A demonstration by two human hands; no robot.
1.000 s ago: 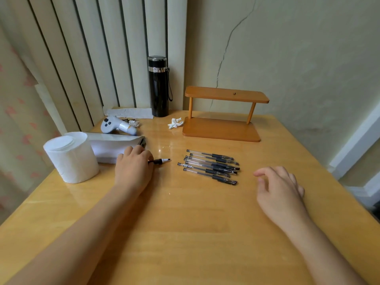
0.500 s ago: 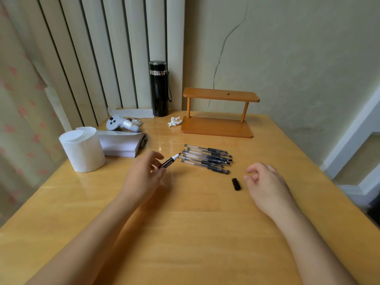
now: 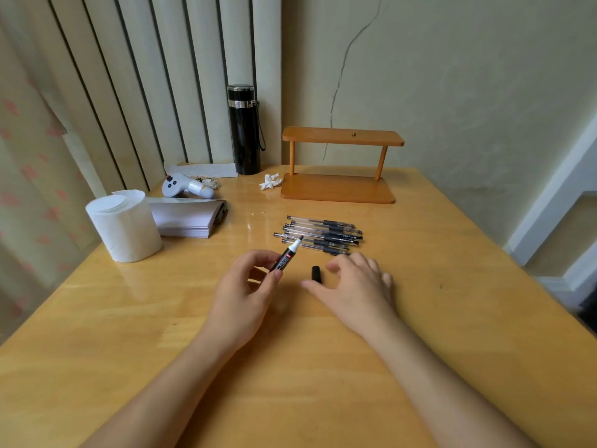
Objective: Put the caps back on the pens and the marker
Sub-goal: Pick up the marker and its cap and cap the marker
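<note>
My left hand (image 3: 247, 291) grips an uncapped black marker (image 3: 287, 253) with a white neck and dark tip, tilted up and to the right. A small black cap (image 3: 316, 273) lies on the wooden table (image 3: 323, 383) just right of the marker. My right hand (image 3: 358, 289) hovers over the table beside the cap, thumb and index finger spread on either side of it, not touching it. Several clear gel pens (image 3: 323, 234) with black grips lie side by side just beyond both hands.
A toilet paper roll (image 3: 124, 226) and a stack of papers (image 3: 185, 216) sit at the left. A white controller (image 3: 185, 186), a black flask (image 3: 244, 129), a crumpled tissue (image 3: 270, 181) and a small wooden shelf (image 3: 339, 163) stand at the back.
My left hand has brought the marker toward the middle and raised its tip. My right hand has moved left, up to the black cap.
</note>
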